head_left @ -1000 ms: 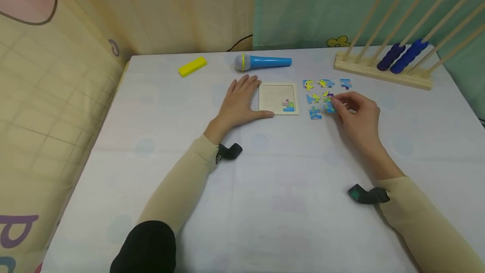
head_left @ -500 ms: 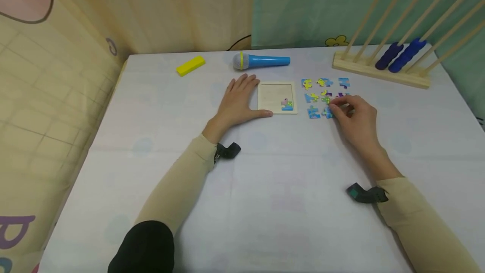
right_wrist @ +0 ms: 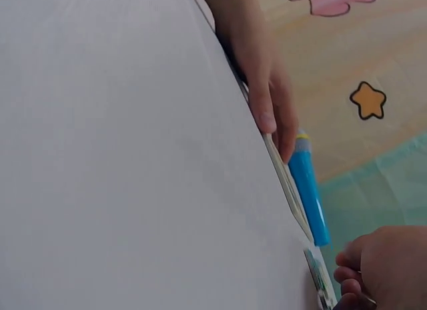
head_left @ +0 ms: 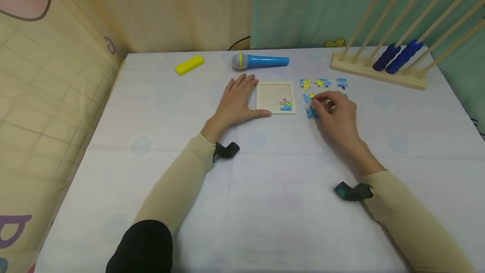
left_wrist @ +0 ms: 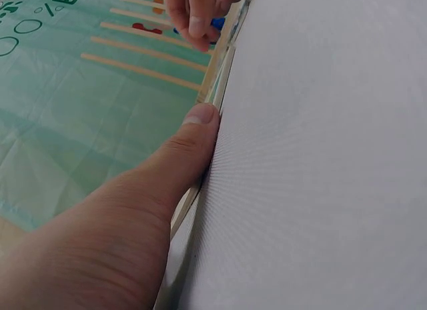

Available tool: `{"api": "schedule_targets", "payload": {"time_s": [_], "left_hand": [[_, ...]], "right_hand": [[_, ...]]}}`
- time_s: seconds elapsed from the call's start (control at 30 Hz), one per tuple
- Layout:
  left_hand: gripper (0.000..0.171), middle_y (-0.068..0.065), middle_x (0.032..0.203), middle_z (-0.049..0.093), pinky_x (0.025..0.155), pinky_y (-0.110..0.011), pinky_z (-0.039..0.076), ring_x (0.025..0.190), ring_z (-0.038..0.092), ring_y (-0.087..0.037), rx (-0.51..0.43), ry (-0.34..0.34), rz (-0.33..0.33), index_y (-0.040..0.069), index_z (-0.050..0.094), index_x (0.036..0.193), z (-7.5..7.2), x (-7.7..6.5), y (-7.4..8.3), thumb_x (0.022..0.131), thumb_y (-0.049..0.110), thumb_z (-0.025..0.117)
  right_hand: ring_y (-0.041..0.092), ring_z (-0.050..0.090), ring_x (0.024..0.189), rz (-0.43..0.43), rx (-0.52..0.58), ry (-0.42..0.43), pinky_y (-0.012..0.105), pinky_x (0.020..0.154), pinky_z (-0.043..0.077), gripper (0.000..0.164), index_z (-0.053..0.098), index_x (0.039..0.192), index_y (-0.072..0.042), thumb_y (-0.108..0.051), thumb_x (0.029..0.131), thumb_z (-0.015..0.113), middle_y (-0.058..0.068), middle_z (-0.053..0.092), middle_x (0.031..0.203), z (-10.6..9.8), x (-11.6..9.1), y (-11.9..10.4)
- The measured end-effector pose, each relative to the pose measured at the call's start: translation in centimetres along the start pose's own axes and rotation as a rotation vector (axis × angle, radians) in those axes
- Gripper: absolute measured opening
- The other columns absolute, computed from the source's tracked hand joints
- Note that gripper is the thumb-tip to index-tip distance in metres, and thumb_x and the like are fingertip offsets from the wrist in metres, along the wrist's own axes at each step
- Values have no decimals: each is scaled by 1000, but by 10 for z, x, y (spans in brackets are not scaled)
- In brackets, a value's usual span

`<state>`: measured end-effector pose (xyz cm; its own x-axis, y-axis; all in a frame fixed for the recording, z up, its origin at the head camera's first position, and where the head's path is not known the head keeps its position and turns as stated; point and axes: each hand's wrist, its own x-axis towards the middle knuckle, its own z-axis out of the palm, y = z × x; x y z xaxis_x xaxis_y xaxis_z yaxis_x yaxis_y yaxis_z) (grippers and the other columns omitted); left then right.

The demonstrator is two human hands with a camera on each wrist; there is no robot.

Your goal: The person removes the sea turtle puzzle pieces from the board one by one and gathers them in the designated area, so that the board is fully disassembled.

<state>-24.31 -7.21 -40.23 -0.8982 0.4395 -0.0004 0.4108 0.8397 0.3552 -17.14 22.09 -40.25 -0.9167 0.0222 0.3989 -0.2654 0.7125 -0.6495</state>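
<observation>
My left hand [head_left: 236,99] lies with spread fingers at the left side of a shallow square wooden puzzle frame [head_left: 259,98], its thumb along the front edge. A joined pink, green and blue puzzle patch [head_left: 286,105] sits in the frame's lower right corner. Just right of the frame, my right hand [head_left: 337,113] hovers over loose jigsaw pieces, thumb and index finger bent close together. Whether a piece is between the fingertips is not visible. Beyond it lie a yellow and blue piece [head_left: 305,84] and a blue piece [head_left: 342,82]. The right hand hides some others.
A blue toy microphone [head_left: 267,61] lies behind the frame, a yellow block [head_left: 189,65] at the back left. On the back right stands a wooden peg rack [head_left: 379,75] with dark blue beads on two pegs. Curtains border the white-covered table [head_left: 242,214].
My right hand has shifted left across the loose pieces, nearer the frame, and now covers some that showed half a second ago. My left hand stays on the frame.
</observation>
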Motion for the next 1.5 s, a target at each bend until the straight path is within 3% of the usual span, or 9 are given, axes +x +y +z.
{"api": "schedule_targets", "payload": {"time_s": [0.1,0.27,0.47,0.87,1.1,1.33,1.5], "left_hand": [[113,-5,175,27,135,-48,1,165,10,-26,0,3,3,15,33,165,1,1,-1,81,80,71],[112,-6,175,27,135,-48,1,165,11,-26,12,11,4,14,33,165,3,2,-3,82,80,70],[112,-6,174,29,135,-48,2,165,12,-27,15,17,15,13,35,164,2,1,-3,81,80,70],[111,-6,174,28,135,-48,2,165,12,-26,17,17,11,14,35,164,1,0,-2,82,80,70],[111,-6,174,29,135,-48,2,165,12,-26,19,21,6,14,35,164,1,-1,-1,81,79,71],[112,-6,174,28,135,-47,2,165,12,-26,23,16,7,14,34,164,0,0,0,81,80,70],[112,-6,174,27,135,-48,2,165,12,-27,19,7,0,15,34,164,-1,-1,1,82,79,71]], "right_hand": [[21,59,80,-24,33,-35,16,68,38,16,76,111,-1,-13,102,70,15,72,105,14,7,-9],[22,55,80,-68,53,-114,27,71,40,24,76,114,-4,-21,98,77,13,70,103,36,17,-23],[25,55,83,-127,60,-174,35,75,41,33,75,114,0,-20,90,86,16,67,103,48,18,-25],[27,56,85,-119,65,-224,34,77,41,34,72,118,2,-16,92,84,17,68,104,48,19,-24],[27,55,92,-108,73,-205,35,80,41,38,68,120,-2,-16,90,86,16,66,108,47,20,-25],[22,62,94,-92,152,-178,24,79,46,28,68,121,-5,-11,95,79,10,71,111,46,19,-27],[14,66,97,-4,248,-166,15,87,52,20,72,119,-9,-16,100,74,4,72,108,41,20,-29]]}}
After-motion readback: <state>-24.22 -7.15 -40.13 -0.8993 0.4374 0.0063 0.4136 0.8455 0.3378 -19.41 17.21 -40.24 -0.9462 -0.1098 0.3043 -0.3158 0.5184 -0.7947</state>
